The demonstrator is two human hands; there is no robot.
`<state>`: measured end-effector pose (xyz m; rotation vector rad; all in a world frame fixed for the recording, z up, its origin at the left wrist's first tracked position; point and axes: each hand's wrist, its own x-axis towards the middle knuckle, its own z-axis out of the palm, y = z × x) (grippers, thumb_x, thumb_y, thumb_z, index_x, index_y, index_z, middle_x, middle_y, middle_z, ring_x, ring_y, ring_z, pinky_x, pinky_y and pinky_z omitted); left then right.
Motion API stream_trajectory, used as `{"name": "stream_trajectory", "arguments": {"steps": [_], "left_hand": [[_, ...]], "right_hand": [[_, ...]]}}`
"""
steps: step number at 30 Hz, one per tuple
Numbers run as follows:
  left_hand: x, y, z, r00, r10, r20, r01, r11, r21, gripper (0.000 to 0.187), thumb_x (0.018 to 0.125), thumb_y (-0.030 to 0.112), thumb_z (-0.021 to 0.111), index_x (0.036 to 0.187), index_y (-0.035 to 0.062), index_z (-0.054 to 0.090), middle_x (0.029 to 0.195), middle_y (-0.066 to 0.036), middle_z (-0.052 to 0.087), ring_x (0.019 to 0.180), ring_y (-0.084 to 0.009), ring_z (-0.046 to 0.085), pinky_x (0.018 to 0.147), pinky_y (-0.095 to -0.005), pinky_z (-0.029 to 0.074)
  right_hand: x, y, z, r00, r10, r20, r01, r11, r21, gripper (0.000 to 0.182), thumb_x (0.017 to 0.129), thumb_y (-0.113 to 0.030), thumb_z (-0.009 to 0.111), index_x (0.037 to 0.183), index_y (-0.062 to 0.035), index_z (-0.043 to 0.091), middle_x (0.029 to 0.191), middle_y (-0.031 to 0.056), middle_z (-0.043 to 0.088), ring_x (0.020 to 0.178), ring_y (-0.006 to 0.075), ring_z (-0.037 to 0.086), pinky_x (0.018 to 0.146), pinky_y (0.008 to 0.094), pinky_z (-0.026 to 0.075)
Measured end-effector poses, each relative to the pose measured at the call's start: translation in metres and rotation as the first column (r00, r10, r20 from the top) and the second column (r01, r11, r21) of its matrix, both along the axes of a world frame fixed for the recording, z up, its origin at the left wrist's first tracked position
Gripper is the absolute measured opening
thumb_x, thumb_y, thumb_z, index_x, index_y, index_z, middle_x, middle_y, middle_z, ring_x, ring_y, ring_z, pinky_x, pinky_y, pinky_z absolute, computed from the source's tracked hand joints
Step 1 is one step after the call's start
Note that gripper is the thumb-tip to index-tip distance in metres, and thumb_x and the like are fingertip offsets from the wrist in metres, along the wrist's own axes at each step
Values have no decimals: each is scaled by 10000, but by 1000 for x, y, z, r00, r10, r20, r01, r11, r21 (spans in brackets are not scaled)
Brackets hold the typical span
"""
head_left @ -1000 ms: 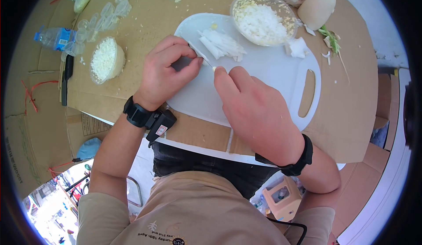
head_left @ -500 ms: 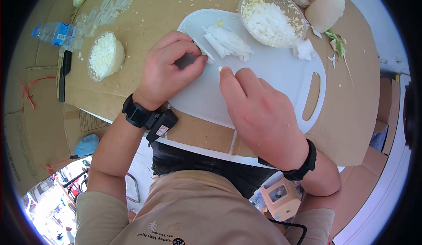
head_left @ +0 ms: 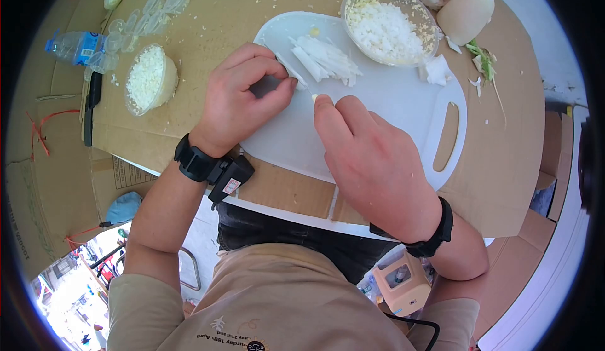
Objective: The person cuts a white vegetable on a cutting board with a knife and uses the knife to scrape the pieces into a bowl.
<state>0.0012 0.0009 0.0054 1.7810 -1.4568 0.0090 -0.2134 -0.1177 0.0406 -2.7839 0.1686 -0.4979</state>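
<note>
My left hand (head_left: 249,96) is curled on the left part of the white cutting board (head_left: 277,143), its fingertips pressing thin white radish strips (head_left: 291,72). My right hand (head_left: 375,155) is closed in a fist over the board. It grips what looks like a small knife (head_left: 313,96); just a pale bit of handle and a thin blade edge show, pointing toward the left fingertips. The rest lies hidden in the fist. Beyond both hands lies a pile of cut radish strips (head_left: 328,61). A radish chunk (head_left: 436,71) sits near the board's right side.
A clear bowl of diced white pieces (head_left: 387,33) stands at the board's back right, beside a large radish piece (head_left: 466,14) and green trimmings (head_left: 484,61). Leftward are a tub of white bits (head_left: 151,80), a water bottle (head_left: 75,47), plastic cups (head_left: 151,17) and a black-handled knife (head_left: 94,92).
Almost nothing differs. Both hands keep their places, with only a very slight shift of the right hand and the blade.
</note>
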Motion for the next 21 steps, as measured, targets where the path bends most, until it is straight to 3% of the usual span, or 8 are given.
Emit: {"name": "stream_trajectory", "arguments": {"steps": [2, 4, 8, 21], "left_hand": [[0, 0, -1, 1000, 2, 1, -2, 1000, -4, 136, 812, 57, 859, 887, 39, 747, 960, -84, 719, 831, -255, 700, 716, -343, 567], [1, -1, -1, 1000, -5, 4, 5, 1000, -4, 130, 819, 59, 854, 888, 39, 745, 960, -84, 720, 831, -257, 701, 712, -345, 566], [0, 0, 0, 1000, -5, -4, 5, 1000, 12, 125, 827, 62, 850, 894, 38, 746, 962, -86, 723, 831, -258, 702, 709, -347, 565], [0, 4, 2, 998, -8, -63, 11, 999, 46, 117, 846, 57, 832, 931, 21, 761, 990, -99, 716, 860, -260, 703, 733, -348, 561]], "right_hand": [[1, 1, 0, 1000, -3, 4, 3, 1000, 11, 404, 822, -84, 718, 1204, 12, 629, 913, 71, 588, 681, 159, 630, 557, 284, 504], [2, 1, 1, 999, -16, -49, 24, 989, 149, 444, 847, 21, 673, 1287, 18, 619, 958, 120, 582, 780, 283, 670, 647, 392, 548], [7, -4, -14, 1000, 7, 13, -9, 992, 126, 369, 867, -39, 676, 1229, 3, 614, 934, 116, 611, 717, 257, 674, 596, 363, 551], [6, -9, -10, 997, -58, 41, 50, 983, 174, 241, 894, -21, 649, 1121, -26, 568, 944, 130, 605, 768, 317, 692, 637, 426, 567]]}}
